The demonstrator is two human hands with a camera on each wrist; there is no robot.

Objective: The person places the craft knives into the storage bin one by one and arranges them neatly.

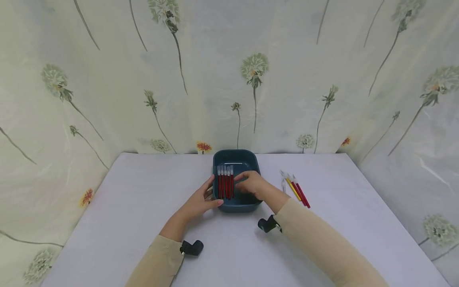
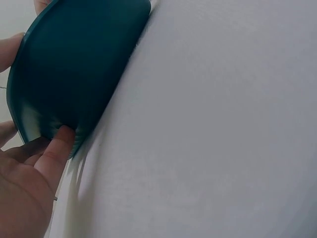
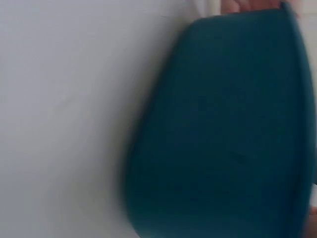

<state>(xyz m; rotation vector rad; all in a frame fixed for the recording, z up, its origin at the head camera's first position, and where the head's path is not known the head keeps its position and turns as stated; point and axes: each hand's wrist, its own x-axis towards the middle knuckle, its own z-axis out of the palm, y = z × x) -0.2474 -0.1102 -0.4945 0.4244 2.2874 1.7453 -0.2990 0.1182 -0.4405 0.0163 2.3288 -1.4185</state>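
Note:
A dark teal rectangular dish (image 1: 238,208) stands on the table, its outer wall filling much of the left wrist view. Several slim red pen-like sticks (image 1: 225,185) with clear caps lie side by side along its left inside. My left hand (image 1: 196,205) holds the dish by its left front corner, thumb at the front and fingers against the outer left wall (image 2: 64,74). Over the inside of the dish, my right hand (image 1: 252,184) has its thumb and index finger apart, fingertips right beside the rightmost red stick. The right wrist view is blurred and shows mostly the dish wall (image 3: 218,124).
Right of the dish lies a loose group of similar sticks: red ones (image 1: 303,194), a yellow one (image 1: 293,189) and a clear one (image 1: 283,185). A white cloth covers the table (image 1: 161,179). Behind it hangs a flower-patterned curtain (image 1: 215,99).

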